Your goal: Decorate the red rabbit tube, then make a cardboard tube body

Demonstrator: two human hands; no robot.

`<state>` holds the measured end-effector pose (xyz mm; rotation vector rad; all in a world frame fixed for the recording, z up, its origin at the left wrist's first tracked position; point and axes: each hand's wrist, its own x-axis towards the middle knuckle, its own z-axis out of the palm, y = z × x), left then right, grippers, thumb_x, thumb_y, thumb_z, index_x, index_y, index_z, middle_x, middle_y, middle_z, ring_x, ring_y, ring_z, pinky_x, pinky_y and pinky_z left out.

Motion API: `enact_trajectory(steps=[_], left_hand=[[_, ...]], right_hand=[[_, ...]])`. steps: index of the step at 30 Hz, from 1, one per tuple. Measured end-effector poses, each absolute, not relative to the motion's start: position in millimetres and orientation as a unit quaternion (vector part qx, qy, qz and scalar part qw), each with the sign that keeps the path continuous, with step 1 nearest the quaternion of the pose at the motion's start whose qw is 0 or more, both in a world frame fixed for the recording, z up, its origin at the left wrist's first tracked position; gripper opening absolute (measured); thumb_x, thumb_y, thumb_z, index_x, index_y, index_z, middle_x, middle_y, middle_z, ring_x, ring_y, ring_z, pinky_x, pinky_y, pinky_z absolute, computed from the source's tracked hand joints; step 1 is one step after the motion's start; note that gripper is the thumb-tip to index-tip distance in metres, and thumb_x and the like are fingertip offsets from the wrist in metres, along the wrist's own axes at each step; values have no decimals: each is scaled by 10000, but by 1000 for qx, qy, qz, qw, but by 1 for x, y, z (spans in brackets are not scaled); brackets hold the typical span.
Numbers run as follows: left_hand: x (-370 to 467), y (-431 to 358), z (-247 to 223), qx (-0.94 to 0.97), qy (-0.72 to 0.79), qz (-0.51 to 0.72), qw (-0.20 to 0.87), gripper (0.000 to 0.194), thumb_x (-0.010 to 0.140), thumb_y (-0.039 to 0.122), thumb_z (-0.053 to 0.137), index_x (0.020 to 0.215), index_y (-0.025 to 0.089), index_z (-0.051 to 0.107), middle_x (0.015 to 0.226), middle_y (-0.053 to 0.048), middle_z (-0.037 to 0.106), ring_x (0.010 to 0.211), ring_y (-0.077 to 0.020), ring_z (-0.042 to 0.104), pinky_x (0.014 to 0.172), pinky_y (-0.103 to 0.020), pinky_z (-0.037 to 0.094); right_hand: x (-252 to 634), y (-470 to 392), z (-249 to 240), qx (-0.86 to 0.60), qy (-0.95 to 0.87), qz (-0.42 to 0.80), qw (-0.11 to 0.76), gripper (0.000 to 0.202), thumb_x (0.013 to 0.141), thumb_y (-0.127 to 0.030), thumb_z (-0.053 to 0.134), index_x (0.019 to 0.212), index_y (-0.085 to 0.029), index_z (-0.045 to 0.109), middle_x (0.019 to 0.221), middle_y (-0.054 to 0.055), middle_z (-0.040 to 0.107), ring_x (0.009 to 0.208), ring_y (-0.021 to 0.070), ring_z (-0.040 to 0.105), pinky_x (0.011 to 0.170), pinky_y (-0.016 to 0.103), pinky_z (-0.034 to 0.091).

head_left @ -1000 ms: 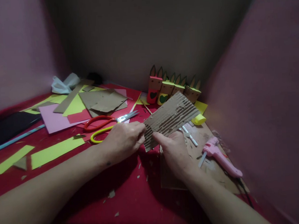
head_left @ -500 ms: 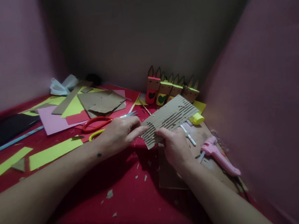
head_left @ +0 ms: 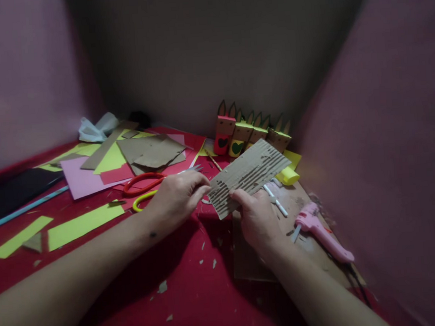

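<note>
My right hand (head_left: pixel 261 222) grips a strip of corrugated cardboard (head_left: pixel 250 175), thumb on top and the other fingers hidden underneath. Its ridges are bared along the lower side, while ragged paper still covers the upper part. Close to the strip's left end is my left hand (head_left: pixel 178 193), thumb and fingers pinched together; whatever they may hold is too small to make out. Beside and partly behind that hand lie scissors with one red and one yellow handle (head_left: pixel 144 183), blades pointing right.
Cardboard and coloured paper (head_left: pixel 151 150) pile up at the back left. Several small cardboard figures (head_left: pixel 225 135) stand by the back wall. On the right, a pink glue gun (head_left: pixel 325 235) lies on a cardboard sheet (head_left: pixel 252 260). Paper scraps (head_left: pixel 162 287) dot the red table (head_left: pixel 197 303).
My left fingers have drawn slightly left, off the strip's edge. The right hand keeps its hold on the cardboard. The whole view has shifted a little.
</note>
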<state>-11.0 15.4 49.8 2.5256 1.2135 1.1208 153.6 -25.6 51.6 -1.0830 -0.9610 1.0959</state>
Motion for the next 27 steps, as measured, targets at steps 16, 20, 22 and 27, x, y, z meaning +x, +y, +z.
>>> enact_trajectory(steps=[16,20,22,27], left_hand=[[0,7,31,880,379,258,-122,213,880,117,431,725,144,574,657,-53,607,562,-167,575,529,-273,417],[2,1,34,871,411,215,-161,132,801,121,482,694,160,549,622,-46,586,526,-175,550,463,-280,334],[1,3,37,857,425,267,-114,123,786,154,497,671,170,539,612,-23,576,532,-151,529,481,-259,338],[-8,15,45,840,402,355,82,156,804,174,504,662,171,569,570,34,528,521,-94,466,510,-209,343]], right_hand=[[147,-34,43,-463,-512,442,573,122,709,-182,572,618,-158,650,691,-3,671,682,151,590,703,271,488],[144,-35,43,-456,-529,444,562,140,721,-165,543,605,-162,621,657,-3,647,696,159,583,712,279,488],[145,-35,45,-462,-519,445,565,130,712,-168,543,610,-160,623,656,-14,631,657,142,553,673,261,478],[149,-32,53,-484,-469,450,586,117,630,-135,581,514,-157,586,577,-36,568,562,109,472,563,227,448]])
